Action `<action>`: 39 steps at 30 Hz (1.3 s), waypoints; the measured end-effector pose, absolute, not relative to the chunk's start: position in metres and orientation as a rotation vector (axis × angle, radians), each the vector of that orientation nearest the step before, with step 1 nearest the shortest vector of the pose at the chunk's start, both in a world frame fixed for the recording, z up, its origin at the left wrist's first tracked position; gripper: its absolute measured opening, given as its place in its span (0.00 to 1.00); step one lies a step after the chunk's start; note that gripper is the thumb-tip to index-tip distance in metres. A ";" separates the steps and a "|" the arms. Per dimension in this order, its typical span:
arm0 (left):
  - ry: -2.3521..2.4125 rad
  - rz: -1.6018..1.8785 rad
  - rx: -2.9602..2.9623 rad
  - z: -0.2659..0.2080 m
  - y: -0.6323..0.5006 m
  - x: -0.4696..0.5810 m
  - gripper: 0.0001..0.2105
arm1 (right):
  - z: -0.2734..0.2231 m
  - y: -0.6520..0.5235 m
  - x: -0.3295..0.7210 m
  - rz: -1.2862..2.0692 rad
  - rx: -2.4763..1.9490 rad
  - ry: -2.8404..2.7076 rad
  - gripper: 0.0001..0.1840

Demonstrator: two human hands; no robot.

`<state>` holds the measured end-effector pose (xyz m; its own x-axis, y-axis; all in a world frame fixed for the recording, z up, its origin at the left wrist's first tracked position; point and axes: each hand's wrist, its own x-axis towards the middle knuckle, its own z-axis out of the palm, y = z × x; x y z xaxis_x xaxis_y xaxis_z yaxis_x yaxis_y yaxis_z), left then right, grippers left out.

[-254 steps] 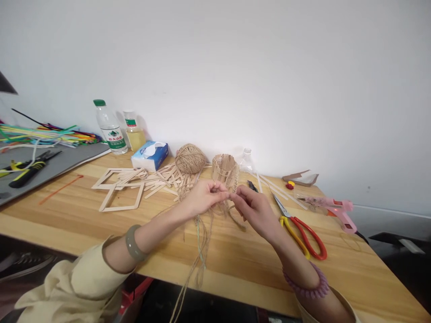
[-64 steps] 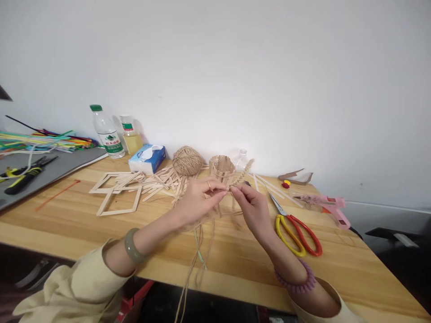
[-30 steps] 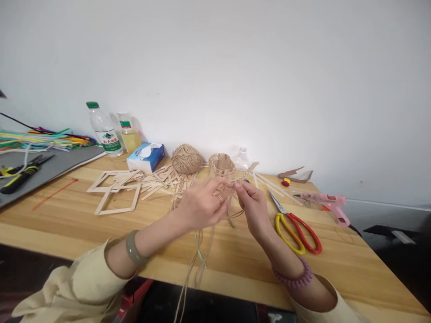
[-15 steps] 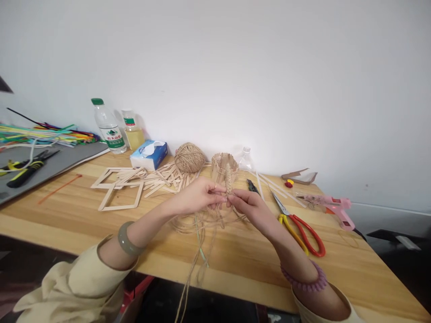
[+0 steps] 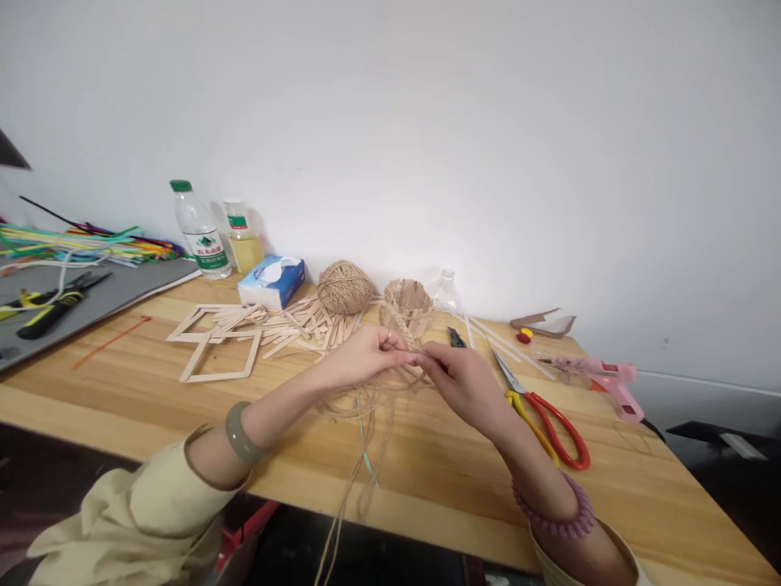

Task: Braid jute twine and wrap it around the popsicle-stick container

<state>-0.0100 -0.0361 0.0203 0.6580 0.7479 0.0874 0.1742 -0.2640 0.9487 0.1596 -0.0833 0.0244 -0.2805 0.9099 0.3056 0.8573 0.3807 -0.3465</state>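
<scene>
My left hand point(image 5: 372, 352) and my right hand point(image 5: 460, 378) meet over the middle of the table, both with pinched fingers on jute twine. A short braid of twine point(image 5: 399, 319) rises from between the fingertips, in front of a small basket-like cup point(image 5: 415, 297) faced with wooden sticks. Loose strands point(image 5: 354, 404) lie looped below the hands, and some hang over the table's front edge. A thin pale green strip point(image 5: 366, 456) runs among them. Behind my left hand sits a ball of jute twine point(image 5: 345, 286).
Wooden sticks point(image 5: 305, 321), stick frames point(image 5: 223, 358) and a tissue pack point(image 5: 272, 282) lie to the left. Scissors point(image 5: 543, 415), a utility knife point(image 5: 455, 337) and a pink glue gun point(image 5: 613, 378) are on the right. Two bottles point(image 5: 204, 240) stand at the back left, near pliers point(image 5: 61, 305).
The braid stood upright in front of the cup; now it leans left and sits lower. My hands have shifted slightly, the fingertips drawn together with strands between them.
</scene>
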 end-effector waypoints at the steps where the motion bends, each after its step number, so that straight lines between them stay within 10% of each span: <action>1: 0.758 0.705 1.783 0.019 -0.035 -0.009 0.13 | 0.024 -0.084 0.159 0.083 -1.542 -2.197 0.16; 8: 0.860 1.050 1.523 0.009 -0.033 -0.001 0.11 | 0.016 -0.093 0.151 -0.506 -1.563 -2.113 0.16; 25: 0.448 1.673 0.643 0.078 -0.002 -0.070 0.09 | 0.022 -0.068 0.197 -0.450 -2.227 -2.202 0.18; 39: 0.336 2.014 0.533 0.126 0.037 -0.132 0.13 | 0.056 -0.087 0.234 0.091 -1.300 -1.177 0.13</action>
